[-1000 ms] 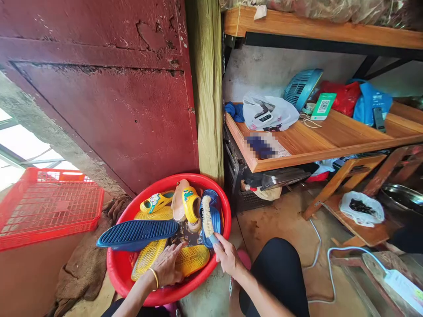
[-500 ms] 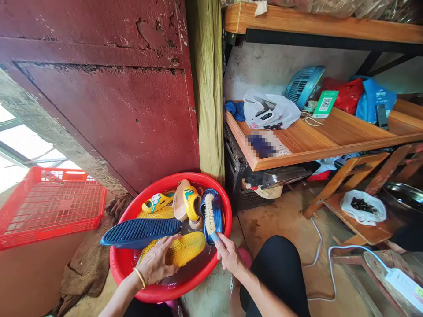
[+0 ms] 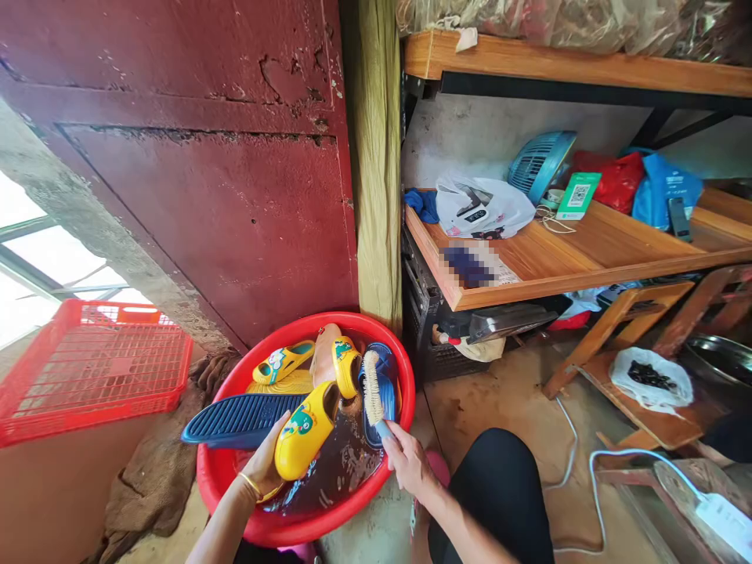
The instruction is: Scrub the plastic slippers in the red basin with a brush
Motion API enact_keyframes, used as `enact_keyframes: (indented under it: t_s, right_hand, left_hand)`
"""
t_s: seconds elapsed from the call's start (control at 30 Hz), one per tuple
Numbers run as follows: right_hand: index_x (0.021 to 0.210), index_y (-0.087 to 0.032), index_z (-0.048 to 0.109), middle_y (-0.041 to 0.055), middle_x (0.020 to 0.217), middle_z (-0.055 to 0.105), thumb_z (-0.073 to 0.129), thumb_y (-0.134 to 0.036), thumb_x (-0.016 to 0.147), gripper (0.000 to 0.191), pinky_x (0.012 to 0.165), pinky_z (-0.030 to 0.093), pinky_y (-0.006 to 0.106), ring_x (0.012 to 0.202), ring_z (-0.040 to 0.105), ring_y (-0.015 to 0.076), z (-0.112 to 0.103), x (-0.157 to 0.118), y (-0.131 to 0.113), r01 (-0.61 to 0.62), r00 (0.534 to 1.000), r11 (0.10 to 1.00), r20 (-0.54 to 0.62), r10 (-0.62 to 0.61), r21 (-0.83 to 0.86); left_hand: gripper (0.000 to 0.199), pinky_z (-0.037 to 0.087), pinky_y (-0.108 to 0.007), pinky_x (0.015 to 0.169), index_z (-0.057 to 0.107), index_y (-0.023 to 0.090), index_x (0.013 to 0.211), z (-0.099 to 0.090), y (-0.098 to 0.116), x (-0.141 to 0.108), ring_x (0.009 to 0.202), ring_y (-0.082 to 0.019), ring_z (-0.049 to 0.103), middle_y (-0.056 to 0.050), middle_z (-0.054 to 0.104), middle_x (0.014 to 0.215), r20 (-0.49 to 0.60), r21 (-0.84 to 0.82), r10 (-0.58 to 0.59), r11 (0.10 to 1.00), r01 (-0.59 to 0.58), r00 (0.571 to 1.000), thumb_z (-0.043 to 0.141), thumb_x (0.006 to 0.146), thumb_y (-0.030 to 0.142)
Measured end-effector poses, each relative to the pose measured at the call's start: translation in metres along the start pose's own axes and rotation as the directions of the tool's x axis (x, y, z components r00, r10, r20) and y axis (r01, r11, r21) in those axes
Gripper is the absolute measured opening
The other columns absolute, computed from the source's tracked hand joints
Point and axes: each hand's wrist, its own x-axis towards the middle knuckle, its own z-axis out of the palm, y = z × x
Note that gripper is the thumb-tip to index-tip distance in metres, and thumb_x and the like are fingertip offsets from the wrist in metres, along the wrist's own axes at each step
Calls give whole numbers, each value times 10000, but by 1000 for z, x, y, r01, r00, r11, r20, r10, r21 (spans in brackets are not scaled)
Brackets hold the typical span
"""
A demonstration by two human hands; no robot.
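Observation:
My left hand (image 3: 263,464) is closed around a yellow clog (image 3: 305,432) with a green cartoon figure on its toe, held tilted above the water. In my right hand (image 3: 406,460) is the handle of a scrubbing brush (image 3: 372,392) with pale bristles, over a blue slipper (image 3: 386,377) at the basin's right side. A red basin (image 3: 305,529) of murky water holds these. A dark blue slipper (image 3: 244,421), ribbed sole up, lies across its left rim. Other yellow clogs (image 3: 284,362) and a beige shoe (image 3: 323,356) sit toward the back.
A red plastic crate (image 3: 99,376) and brown sacking (image 3: 150,478) lie left of the basin. Behind stands a maroon door (image 3: 205,227). To the right are a wooden shelf (image 3: 599,274), a wooden chair (image 3: 623,376) and a white power strip (image 3: 725,521) with its cord.
My left hand has turned the yellow clog from sole up to its decorated upper side. My right hand still holds the brush near the blue slipper. The view has tilted up slightly.

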Motion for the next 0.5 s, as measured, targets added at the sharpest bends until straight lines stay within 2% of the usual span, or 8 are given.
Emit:
enact_keyframes:
  t_s: [0.07, 0.13, 0.23, 0.33, 0.4, 0.5]
  right_hand:
    - [1335, -184, 622, 22, 782, 691, 395, -528, 982, 542, 592, 504, 245, 604, 614, 150, 0, -1, 3, 62, 998, 993, 4, -62, -102]
    - [1334, -195, 631, 71, 975, 748, 443, -462, 970, 489, 750, 533, 280, 795, 681, 195, 1, -2, 7, 126, 992, 967, 15, -126, -223]
    - [1359, -221, 621, 98, 1199, 724, 504, -378, 936, 466, 939, 499, 316, 1034, 680, 240, 1, -4, 8, 174, 985, 901, 72, -159, -396]
    - [1345, -254, 632, 82, 1200, 730, 519, -335, 917, 450, 964, 491, 314, 1073, 677, 242, -2, 0, 4, 191, 979, 817, 162, -122, -544]
    - [1342, -263, 634, 79, 1185, 732, 520, -307, 910, 449, 955, 496, 312, 1064, 680, 236, -6, 5, -3, 190, 980, 746, 170, -104, -639]
    - [1373, -274, 607, 90, 1191, 721, 527, -261, 899, 481, 952, 492, 343, 1043, 680, 244, -13, 12, -13, 199, 980, 604, 163, -116, -771]
  left_hand:
    - [538, 568, -360, 439, 643, 93, 1113, -1, 2, -2, 709, -340, 754, -180, 771, 809, 21, -19, -45, 999, 46, 999, 602, 846, 559]
    - [558, 550, -347, 400, 630, 96, 1131, -4, 5, -2, 674, -341, 750, -174, 767, 777, -6, -35, -44, 998, 44, 999, 601, 847, 575]
    - [558, 529, -307, 377, 621, 110, 1126, -11, 7, 1, 612, -311, 737, -159, 756, 739, -65, -98, -4, 995, -3, 998, 578, 860, 599]
    - [617, 522, -278, 377, 611, 91, 1171, -21, 12, 5, 578, -272, 721, -154, 740, 728, -115, -183, 75, 978, -96, 991, 484, 900, 631]
    - [622, 531, -252, 404, 597, 89, 1214, -27, 16, 7, 611, -238, 724, -148, 739, 777, -163, -242, 175, 947, -211, 971, 414, 938, 615]
    - [429, 551, -206, 497, 580, 152, 1236, -35, 22, 12, 673, -162, 720, -97, 736, 878, -256, -217, 310, 905, -367, 916, 460, 974, 470]
